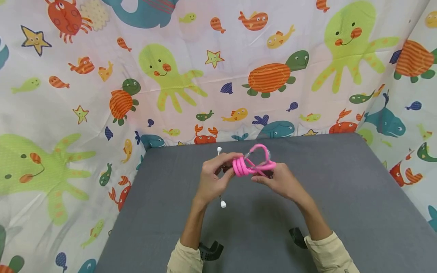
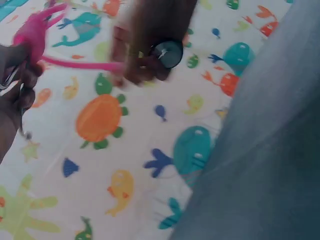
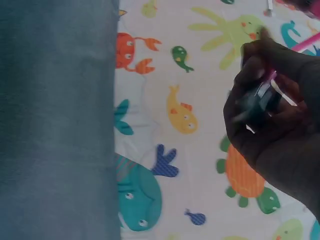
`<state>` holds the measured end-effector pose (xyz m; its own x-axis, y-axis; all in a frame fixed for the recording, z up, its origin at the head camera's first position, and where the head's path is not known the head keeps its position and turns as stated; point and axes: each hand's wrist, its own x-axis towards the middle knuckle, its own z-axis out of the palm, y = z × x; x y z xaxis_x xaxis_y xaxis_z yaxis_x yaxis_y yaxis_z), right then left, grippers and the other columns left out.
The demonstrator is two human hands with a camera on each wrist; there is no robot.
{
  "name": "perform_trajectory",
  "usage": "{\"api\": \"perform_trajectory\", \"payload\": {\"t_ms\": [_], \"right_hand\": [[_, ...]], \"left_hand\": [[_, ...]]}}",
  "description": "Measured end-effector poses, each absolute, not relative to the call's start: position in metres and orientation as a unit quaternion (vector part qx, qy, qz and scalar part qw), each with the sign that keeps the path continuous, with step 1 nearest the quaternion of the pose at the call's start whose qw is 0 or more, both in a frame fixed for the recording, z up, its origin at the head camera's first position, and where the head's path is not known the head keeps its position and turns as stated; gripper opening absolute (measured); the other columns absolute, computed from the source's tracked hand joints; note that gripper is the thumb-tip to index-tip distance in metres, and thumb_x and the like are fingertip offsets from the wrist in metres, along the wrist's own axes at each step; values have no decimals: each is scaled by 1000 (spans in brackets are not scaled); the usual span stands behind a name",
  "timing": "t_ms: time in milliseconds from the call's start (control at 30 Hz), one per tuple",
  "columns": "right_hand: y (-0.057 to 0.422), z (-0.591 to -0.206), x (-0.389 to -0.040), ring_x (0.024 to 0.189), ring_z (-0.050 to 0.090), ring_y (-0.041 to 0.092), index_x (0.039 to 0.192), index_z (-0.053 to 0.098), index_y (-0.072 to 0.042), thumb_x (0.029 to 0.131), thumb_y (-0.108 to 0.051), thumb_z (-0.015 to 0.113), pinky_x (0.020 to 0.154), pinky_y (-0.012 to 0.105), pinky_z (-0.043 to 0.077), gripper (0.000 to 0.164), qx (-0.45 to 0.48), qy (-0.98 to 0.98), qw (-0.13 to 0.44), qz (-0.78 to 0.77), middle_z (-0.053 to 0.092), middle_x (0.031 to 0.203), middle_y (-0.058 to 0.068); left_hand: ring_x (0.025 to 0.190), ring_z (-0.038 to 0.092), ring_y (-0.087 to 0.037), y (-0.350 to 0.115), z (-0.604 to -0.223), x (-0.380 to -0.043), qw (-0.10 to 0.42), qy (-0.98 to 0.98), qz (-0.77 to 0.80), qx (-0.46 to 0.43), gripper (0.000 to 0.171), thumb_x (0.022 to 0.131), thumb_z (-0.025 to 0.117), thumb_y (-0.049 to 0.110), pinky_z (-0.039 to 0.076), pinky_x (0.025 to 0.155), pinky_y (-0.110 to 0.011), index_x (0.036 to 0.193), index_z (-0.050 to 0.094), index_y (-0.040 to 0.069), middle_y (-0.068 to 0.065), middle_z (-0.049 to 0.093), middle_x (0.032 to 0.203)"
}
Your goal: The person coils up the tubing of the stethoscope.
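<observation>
Both hands hold a pink stethoscope (image 1: 240, 167) above the grey table. My left hand (image 1: 213, 178) grips the coiled tubing and the metal ear tubes, thumb and fingers on either side. White ear tips (image 1: 223, 204) stick out above and below that hand. A loop of tubing (image 1: 269, 165) arches from the coils toward my right hand (image 1: 285, 182), which pinches the chest-piece end. The round dark chest piece (image 2: 167, 54) shows at the right hand's fingers in the left wrist view. In the right wrist view, curled fingers surround the blurred chest piece (image 3: 257, 102).
A grey-covered table (image 1: 164, 227) spreads beneath the hands. Behind it and at both sides hangs a white curtain (image 1: 191, 125) printed with sea animals. Dark wrist straps (image 1: 211, 251) show at the cuffs of the beige sleeves (image 1: 331, 252).
</observation>
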<state>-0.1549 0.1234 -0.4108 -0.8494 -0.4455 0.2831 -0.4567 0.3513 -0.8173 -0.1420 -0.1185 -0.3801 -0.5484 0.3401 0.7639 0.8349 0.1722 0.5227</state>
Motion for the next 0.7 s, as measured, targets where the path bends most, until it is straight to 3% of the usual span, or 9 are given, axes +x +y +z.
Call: {"api": "perform_trajectory", "payload": {"t_ms": [133, 267, 367, 500, 567, 700], "right_hand": [[118, -411, -140, 75, 62, 9, 109, 77, -10, 97, -14, 73, 64, 22, 51, 13, 279, -816, -11, 505, 73, 87, 2], [115, -401, -123, 75, 59, 7, 120, 72, -8, 102, -15, 66, 61, 24, 47, 20, 304, -817, -4, 490, 68, 86, 0], [112, -389, -110, 82, 60, 11, 131, 57, -6, 105, -18, 62, 66, 25, 50, 29, 306, -829, -12, 468, 67, 98, 3], [111, -371, -95, 88, 58, 16, 128, 40, -6, 107, -16, 58, 71, 26, 51, 28, 296, -838, -17, 458, 63, 109, 8], [111, -363, -93, 86, 60, 16, 122, 42, -3, 104, -7, 60, 71, 23, 54, 26, 311, -834, 31, 454, 63, 104, 8], [108, -354, -101, 93, 64, 14, 111, 58, 4, 94, 3, 68, 81, 17, 58, 20, 361, -798, 202, 438, 62, 106, 12]], "left_hand": [[67, 55, -14, -126, -366, -141, 315, -736, -503, -325, 32, 91, 72, -8, 43, 57, -23, 122, 71, -3, -13, 69, 87], [68, 55, -14, -130, -362, -142, 336, -766, -477, -269, 31, 92, 72, -5, 43, 58, -25, 123, 73, 0, -13, 69, 88], [68, 57, -15, -130, -365, -143, 353, -784, -447, -247, 31, 93, 72, -4, 44, 58, -25, 123, 73, 0, -12, 69, 87], [71, 60, -16, -129, -370, -143, 359, -808, -399, -242, 30, 93, 70, -4, 50, 61, -25, 123, 72, -1, -12, 69, 88], [73, 60, -16, -128, -370, -142, 348, -821, -378, -248, 30, 94, 70, -4, 53, 62, -28, 124, 72, -1, -12, 68, 89], [73, 59, -15, -126, -367, -139, 320, -846, -334, -267, 32, 93, 73, -1, 56, 63, -30, 125, 72, 0, -10, 68, 90]]}}
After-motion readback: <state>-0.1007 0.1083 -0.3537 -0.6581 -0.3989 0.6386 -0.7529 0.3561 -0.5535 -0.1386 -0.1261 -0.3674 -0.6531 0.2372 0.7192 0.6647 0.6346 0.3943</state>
